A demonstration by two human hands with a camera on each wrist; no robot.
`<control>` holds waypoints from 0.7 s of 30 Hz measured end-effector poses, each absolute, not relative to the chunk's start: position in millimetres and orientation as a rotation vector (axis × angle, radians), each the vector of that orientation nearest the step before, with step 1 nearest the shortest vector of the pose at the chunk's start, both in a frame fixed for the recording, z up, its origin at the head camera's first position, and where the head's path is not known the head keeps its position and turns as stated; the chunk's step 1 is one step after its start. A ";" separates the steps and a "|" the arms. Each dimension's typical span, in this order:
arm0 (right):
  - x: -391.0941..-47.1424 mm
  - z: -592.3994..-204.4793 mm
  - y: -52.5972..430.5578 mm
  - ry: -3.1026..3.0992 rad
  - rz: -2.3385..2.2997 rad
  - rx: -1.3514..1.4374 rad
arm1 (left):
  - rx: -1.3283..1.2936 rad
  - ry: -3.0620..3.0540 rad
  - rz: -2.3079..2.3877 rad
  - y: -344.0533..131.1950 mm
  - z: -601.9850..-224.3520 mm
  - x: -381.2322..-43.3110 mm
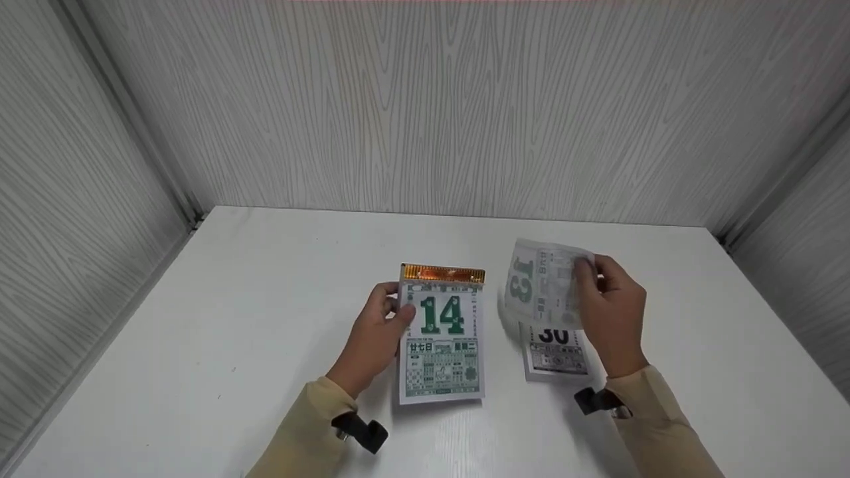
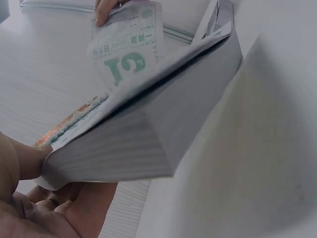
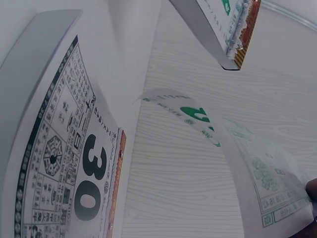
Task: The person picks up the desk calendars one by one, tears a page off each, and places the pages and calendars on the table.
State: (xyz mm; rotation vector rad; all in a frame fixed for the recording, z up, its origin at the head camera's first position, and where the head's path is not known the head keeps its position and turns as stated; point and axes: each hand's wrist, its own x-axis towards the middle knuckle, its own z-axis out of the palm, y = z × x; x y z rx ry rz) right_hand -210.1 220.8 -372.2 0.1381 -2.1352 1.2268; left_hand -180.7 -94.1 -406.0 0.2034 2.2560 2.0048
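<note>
My left hand (image 1: 376, 335) grips a thick tear-off calendar (image 1: 441, 365) by its left edge, thumb on the front and fingers behind. Its top page carries a large green 14 under an orange-gold binding strip (image 1: 443, 273). Off to the right, my right hand (image 1: 612, 312) pinches a thin loose calendar page (image 1: 544, 282) with a green 13, turned sideways and curving. Below that page a second calendar block (image 1: 556, 358) lies on the table, a black 30 on its top sheet; the loose page hides its upper part in the head view.
The white table (image 1: 279, 299) meets a pale wood-grain wall (image 1: 425, 106) at the back, with side panels (image 1: 80, 199) left and right. Dark wrist mounts (image 1: 362, 431) sit on both tan sleeves (image 1: 302, 425).
</note>
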 end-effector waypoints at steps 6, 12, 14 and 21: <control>-209.7 -376.3 217.3 -2.177 1.221 0.170 | 0.066 2.241 1.958 -101.3 -409.4 -177.4; -206.1 -377.9 218.9 -2.203 1.208 0.163 | 0.008 2.352 1.785 -108.6 -414.4 -179.3; -206.5 -378.5 219.0 -2.219 1.203 0.173 | -0.011 2.414 1.709 -112.9 -416.2 -181.4; -211.2 -377.4 213.5 -2.298 1.139 0.245 | -0.130 2.683 1.339 -135.8 -417.2 -184.8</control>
